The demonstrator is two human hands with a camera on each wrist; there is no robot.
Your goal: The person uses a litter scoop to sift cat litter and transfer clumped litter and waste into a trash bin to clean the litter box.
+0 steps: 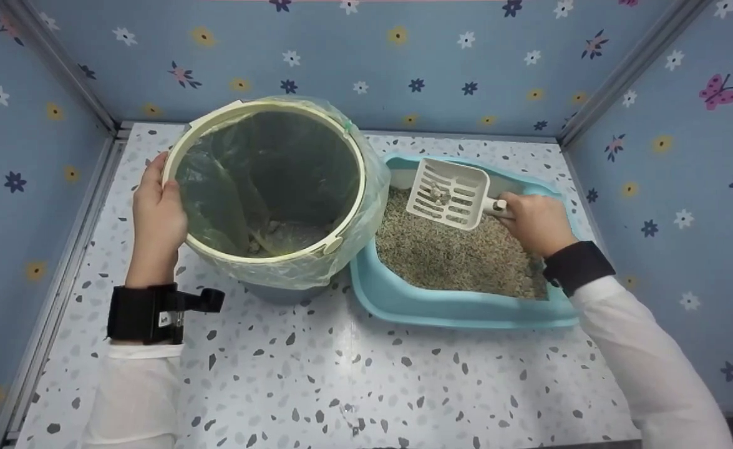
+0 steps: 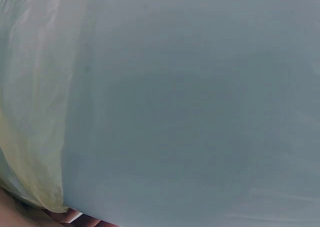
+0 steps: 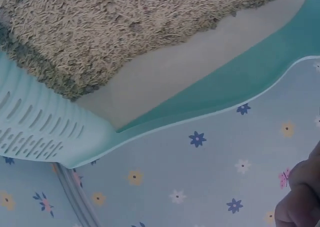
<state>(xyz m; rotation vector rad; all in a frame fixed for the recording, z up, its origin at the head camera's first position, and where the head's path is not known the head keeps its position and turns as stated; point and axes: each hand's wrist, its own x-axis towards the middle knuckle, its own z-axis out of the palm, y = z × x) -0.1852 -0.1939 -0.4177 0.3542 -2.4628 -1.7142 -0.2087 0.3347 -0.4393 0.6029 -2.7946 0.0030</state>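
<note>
My left hand (image 1: 159,218) grips the left rim of a round trash can (image 1: 279,294), its thumb at the rim's edge. A thin yellowish-green bag (image 1: 213,199) lines the can and folds over its pale rim; some clumps lie at the bottom. In the left wrist view the can's grey-blue wall (image 2: 190,112) fills most of the picture. With my right hand (image 1: 541,221) I hold the handle of a white slotted litter scoop (image 1: 481,196) above the litter. A small clump (image 1: 440,194) lies in the scoop. Fingers (image 3: 302,197) show at the right wrist view's lower right.
The light-blue litter box (image 1: 460,310) stands right of the can, holding tan granular litter (image 1: 453,255). Its slotted end (image 3: 30,122) shows in the right wrist view. Beneath is a speckled white tabletop (image 1: 341,374). Blue flowered panels (image 1: 341,62) enclose the back and sides.
</note>
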